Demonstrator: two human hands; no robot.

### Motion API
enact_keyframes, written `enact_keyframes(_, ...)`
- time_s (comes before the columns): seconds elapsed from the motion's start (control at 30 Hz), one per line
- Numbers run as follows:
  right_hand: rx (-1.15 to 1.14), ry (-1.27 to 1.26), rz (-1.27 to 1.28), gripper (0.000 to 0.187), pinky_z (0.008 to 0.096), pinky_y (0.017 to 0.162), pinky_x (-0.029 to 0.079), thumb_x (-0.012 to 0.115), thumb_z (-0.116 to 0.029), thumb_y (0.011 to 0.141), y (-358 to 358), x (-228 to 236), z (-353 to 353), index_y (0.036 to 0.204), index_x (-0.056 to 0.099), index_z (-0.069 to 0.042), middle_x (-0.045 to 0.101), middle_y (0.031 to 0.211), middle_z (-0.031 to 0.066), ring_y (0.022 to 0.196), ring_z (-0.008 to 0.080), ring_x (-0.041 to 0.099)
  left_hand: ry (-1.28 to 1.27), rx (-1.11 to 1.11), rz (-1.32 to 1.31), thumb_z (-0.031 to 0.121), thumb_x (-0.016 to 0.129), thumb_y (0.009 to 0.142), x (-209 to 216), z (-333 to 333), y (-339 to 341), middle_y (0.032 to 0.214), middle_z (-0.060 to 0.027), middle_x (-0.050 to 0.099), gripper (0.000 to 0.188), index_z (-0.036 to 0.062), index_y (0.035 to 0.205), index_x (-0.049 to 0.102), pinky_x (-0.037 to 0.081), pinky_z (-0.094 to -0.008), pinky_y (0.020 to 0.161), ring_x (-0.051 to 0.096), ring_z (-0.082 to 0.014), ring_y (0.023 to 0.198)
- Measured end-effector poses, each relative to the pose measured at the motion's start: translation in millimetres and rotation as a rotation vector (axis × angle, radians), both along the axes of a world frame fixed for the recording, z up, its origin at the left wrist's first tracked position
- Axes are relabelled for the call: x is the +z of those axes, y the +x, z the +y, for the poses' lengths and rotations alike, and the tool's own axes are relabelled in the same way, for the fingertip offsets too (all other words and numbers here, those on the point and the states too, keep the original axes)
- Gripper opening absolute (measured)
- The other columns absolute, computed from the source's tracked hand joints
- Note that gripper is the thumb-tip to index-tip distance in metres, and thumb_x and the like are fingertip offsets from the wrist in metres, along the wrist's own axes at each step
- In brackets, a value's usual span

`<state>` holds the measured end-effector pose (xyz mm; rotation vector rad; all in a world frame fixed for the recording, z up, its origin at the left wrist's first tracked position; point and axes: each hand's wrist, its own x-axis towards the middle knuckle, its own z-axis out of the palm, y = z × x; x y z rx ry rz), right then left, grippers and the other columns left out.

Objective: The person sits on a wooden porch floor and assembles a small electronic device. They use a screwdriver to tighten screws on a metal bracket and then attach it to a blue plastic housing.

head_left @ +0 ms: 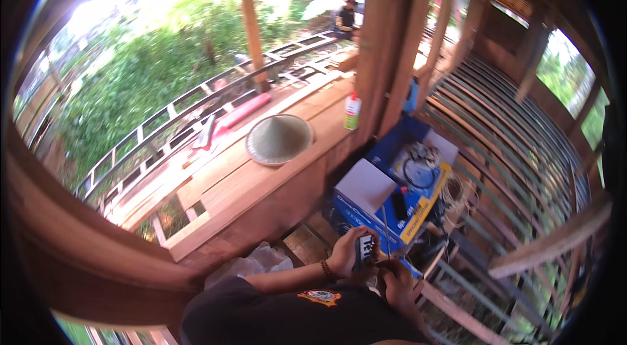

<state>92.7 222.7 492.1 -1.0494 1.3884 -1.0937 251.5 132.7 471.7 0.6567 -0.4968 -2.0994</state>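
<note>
Close to my chest, my left hand (pixel 348 255) is wrapped round a dark object with pale lettering (pixel 366 250); its kind does not show clearly. A beaded bracelet (pixel 326 269) circles that wrist. Just to the right, my right hand (pixel 397 279) has its fingers closed near the same object. A thin dark rod or wire (pixel 386 234) rises from by the right fingertips, and what they pinch is too small to make out. Beyond both hands stands an open blue cardboard box (pixel 356 209), with a coiled clear-and-grey item (pixel 421 165) lying in it.
On the wooden ledge (pixel 222 198) to the left sit a conical woven hat (pixel 279 140) and a spray can (pixel 351 112). A wooden post (pixel 385 38) rises beside it. Open floor slats (pixel 483 116) with gaps spread right. A person (pixel 345 17) is far off outside.
</note>
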Motion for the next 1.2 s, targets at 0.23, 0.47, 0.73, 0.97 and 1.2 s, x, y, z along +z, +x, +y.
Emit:
enact_keyframes(0.23, 0.016, -0.6, -0.143, 0.018, 0.026, 0.068, 0.044, 0.07, -0.008, 0.084, -44.8, 47.0, -21.5, 0.078, 0.053, -0.007, 0.057, 0.077, 0.0019, 0.072, 0.011, 0.054, -0.078, 0.02, 0.001, 0.039, 0.045, 0.1, 1.2, 1.5, 5.8, 0.083, -0.011, 0.065, 0.04, 0.0043, 0.094, 0.063, 0.053, -0.0359, 0.072, 0.065, -0.0216, 0.075)
enact_keyframes(0.47, 0.246, -1.35, -0.359, 0.04, 0.0199, 0.052, 0.034, 0.073, -0.02, 0.092, 10.7, 244.8, -31.7, 0.119, 0.05, -0.002, 0.046, 0.078, 0.0015, 0.051, 0.0058, 0.037, -0.166, 0.109, -0.035, 0.037, 0.043, 0.1, 5.1, 12.0, 21.9, 0.08, -0.0107, 0.064, 0.039, 0.0041, 0.094, 0.063, 0.053, -0.0329, 0.068, 0.064, -0.0204, 0.071)
enact_keyframes(0.73, 0.733, -1.317, -0.447, 0.033, 0.0228, 0.056, 0.038, 0.066, -0.014, 0.095, 17.0, 296.7, -55.1, 0.123, 0.051, -0.004, 0.051, 0.089, 0.0048, 0.06, 0.0098, 0.046, -0.136, 0.265, -0.041, 0.036, 0.044, 0.1, 12.2, 20.6, 44.1, 0.078, -0.0088, 0.064, 0.038, 0.0048, 0.092, 0.064, 0.053, -0.032, 0.065, 0.064, -0.0188, 0.069)
enact_keyframes(0.97, 0.784, -1.258, -0.547, 0.027, 0.0243, 0.056, 0.039, 0.065, -0.012, 0.096, 36.8, 296.9, -81.0, 0.119, 0.053, -0.005, 0.053, 0.092, 0.0063, 0.063, 0.0116, 0.048, -0.143, 0.292, -0.032, 0.04, 0.045, 0.101, 0.9, 26.7, 64.7, 0.078, -0.0078, 0.064, 0.041, 0.0053, 0.093, 0.065, 0.053, -0.0314, 0.064, 0.063, -0.0181, 0.069)
enact_keyframes(1.2, 0.84, -1.295, -0.694, 0.021, 0.0257, 0.056, 0.04, 0.065, -0.01, 0.096, 41.2, 308.4, -104.5, 0.115, 0.054, -0.007, 0.055, 0.094, 0.0078, 0.066, 0.0133, 0.05, -0.045, 0.565, -0.026, 0.058, 0.051, 0.097, 13.5, 42.8, 52.0, 0.081, -0.0075, 0.066, 0.052, 0.0077, 0.1, 0.066, 0.054, -0.0344, 0.064, 0.064, -0.0202, 0.071)
